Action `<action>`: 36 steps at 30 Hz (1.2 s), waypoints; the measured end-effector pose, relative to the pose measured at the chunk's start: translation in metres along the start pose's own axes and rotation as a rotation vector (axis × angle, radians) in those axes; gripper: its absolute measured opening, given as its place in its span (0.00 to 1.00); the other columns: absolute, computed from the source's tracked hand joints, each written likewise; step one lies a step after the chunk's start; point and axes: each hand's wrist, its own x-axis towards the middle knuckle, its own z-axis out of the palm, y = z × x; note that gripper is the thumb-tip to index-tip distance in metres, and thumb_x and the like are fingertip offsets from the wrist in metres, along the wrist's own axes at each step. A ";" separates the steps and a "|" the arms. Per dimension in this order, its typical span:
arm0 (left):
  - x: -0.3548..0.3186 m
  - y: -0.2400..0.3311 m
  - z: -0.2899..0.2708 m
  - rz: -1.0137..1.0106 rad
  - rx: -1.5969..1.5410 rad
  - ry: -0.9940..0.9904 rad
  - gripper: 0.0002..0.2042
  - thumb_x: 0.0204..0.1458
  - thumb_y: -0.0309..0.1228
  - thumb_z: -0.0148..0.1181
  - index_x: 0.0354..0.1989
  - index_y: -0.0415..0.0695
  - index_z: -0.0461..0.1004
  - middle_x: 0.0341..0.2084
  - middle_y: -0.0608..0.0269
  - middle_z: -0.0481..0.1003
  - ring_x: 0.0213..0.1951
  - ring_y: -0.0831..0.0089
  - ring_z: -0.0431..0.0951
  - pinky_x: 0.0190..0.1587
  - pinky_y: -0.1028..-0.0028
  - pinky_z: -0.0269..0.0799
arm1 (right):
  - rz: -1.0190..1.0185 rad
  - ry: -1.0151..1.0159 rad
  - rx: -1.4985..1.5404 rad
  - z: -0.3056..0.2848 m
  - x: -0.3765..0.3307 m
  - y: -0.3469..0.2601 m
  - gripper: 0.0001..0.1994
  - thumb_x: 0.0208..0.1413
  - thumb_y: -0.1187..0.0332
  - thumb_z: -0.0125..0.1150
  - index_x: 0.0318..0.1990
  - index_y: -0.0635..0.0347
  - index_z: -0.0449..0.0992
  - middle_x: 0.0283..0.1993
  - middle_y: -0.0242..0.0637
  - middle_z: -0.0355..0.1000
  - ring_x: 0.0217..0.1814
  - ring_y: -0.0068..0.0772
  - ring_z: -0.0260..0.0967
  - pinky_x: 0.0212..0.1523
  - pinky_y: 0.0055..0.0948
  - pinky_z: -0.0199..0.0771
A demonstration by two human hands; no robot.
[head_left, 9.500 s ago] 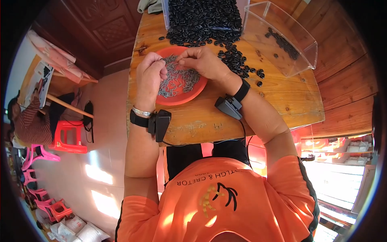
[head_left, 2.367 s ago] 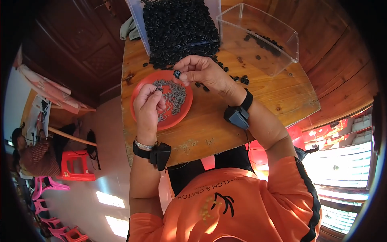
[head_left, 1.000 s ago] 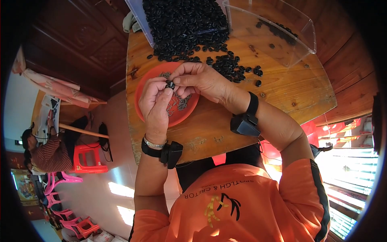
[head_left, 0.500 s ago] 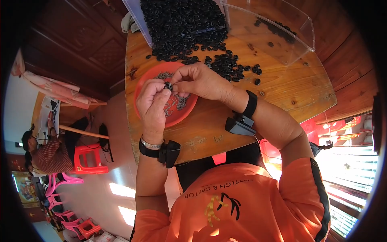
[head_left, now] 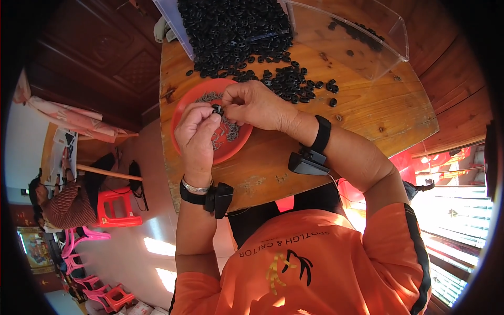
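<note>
Clock positions taken from the centre of the red dish [head_left: 224, 157], 12 pointing away from the wearer. The left hand [head_left: 195, 134] sat at 8 o'clock, its grip pinched on one small black piece [head_left: 217, 109] held over the dish, just toward 12. The right hand [head_left: 260, 105] reached in from 2 o'clock; its grip was narrow, tips close to the piece's 3 o'clock side, though I could not tell whether anything lay between them. Grey metal bits [head_left: 231, 132] showed in the dish at 12 and from 4 to 6. A heap of black pieces [head_left: 236, 31] stood toward 12 to 1, with loose ones [head_left: 291, 84] on the wooden surface [head_left: 367, 115] at 2. Judged risks: the black piece could slip among the metal bits, since only fingertips seemed to hold it; a bit could be seated crookedly or lost, the crowded fingers masking the contact; the right forearm, drawn sideways, could sweep loose pieces; the cord [head_left: 334, 182] at 4 o'clock could snag on the surface's edge.
</note>
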 end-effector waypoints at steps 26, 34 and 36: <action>-0.001 0.003 0.001 -0.036 -0.107 0.051 0.01 0.45 0.18 0.55 0.26 0.32 0.71 0.29 0.63 0.70 0.31 0.78 0.69 0.36 0.80 0.65 | 0.073 -0.044 0.212 0.000 -0.002 -0.008 0.06 0.55 0.71 0.57 0.33 0.65 0.75 0.24 0.29 0.72 0.26 0.16 0.68 0.28 0.17 0.71; -0.003 -0.001 0.006 -0.025 -0.109 0.094 0.02 0.45 0.18 0.55 0.27 0.32 0.72 0.30 0.63 0.71 0.31 0.79 0.70 0.36 0.80 0.67 | -0.015 0.067 0.073 0.009 0.000 0.005 0.03 0.50 0.74 0.55 0.27 0.64 0.71 0.22 0.28 0.70 0.23 0.14 0.65 0.25 0.17 0.67; -0.003 0.000 0.007 -0.032 -0.155 0.087 0.02 0.46 0.18 0.54 0.27 0.32 0.72 0.30 0.63 0.71 0.31 0.78 0.71 0.36 0.79 0.67 | -0.018 0.071 0.056 0.010 0.000 0.005 0.03 0.50 0.75 0.54 0.26 0.64 0.71 0.22 0.28 0.69 0.22 0.14 0.64 0.24 0.17 0.66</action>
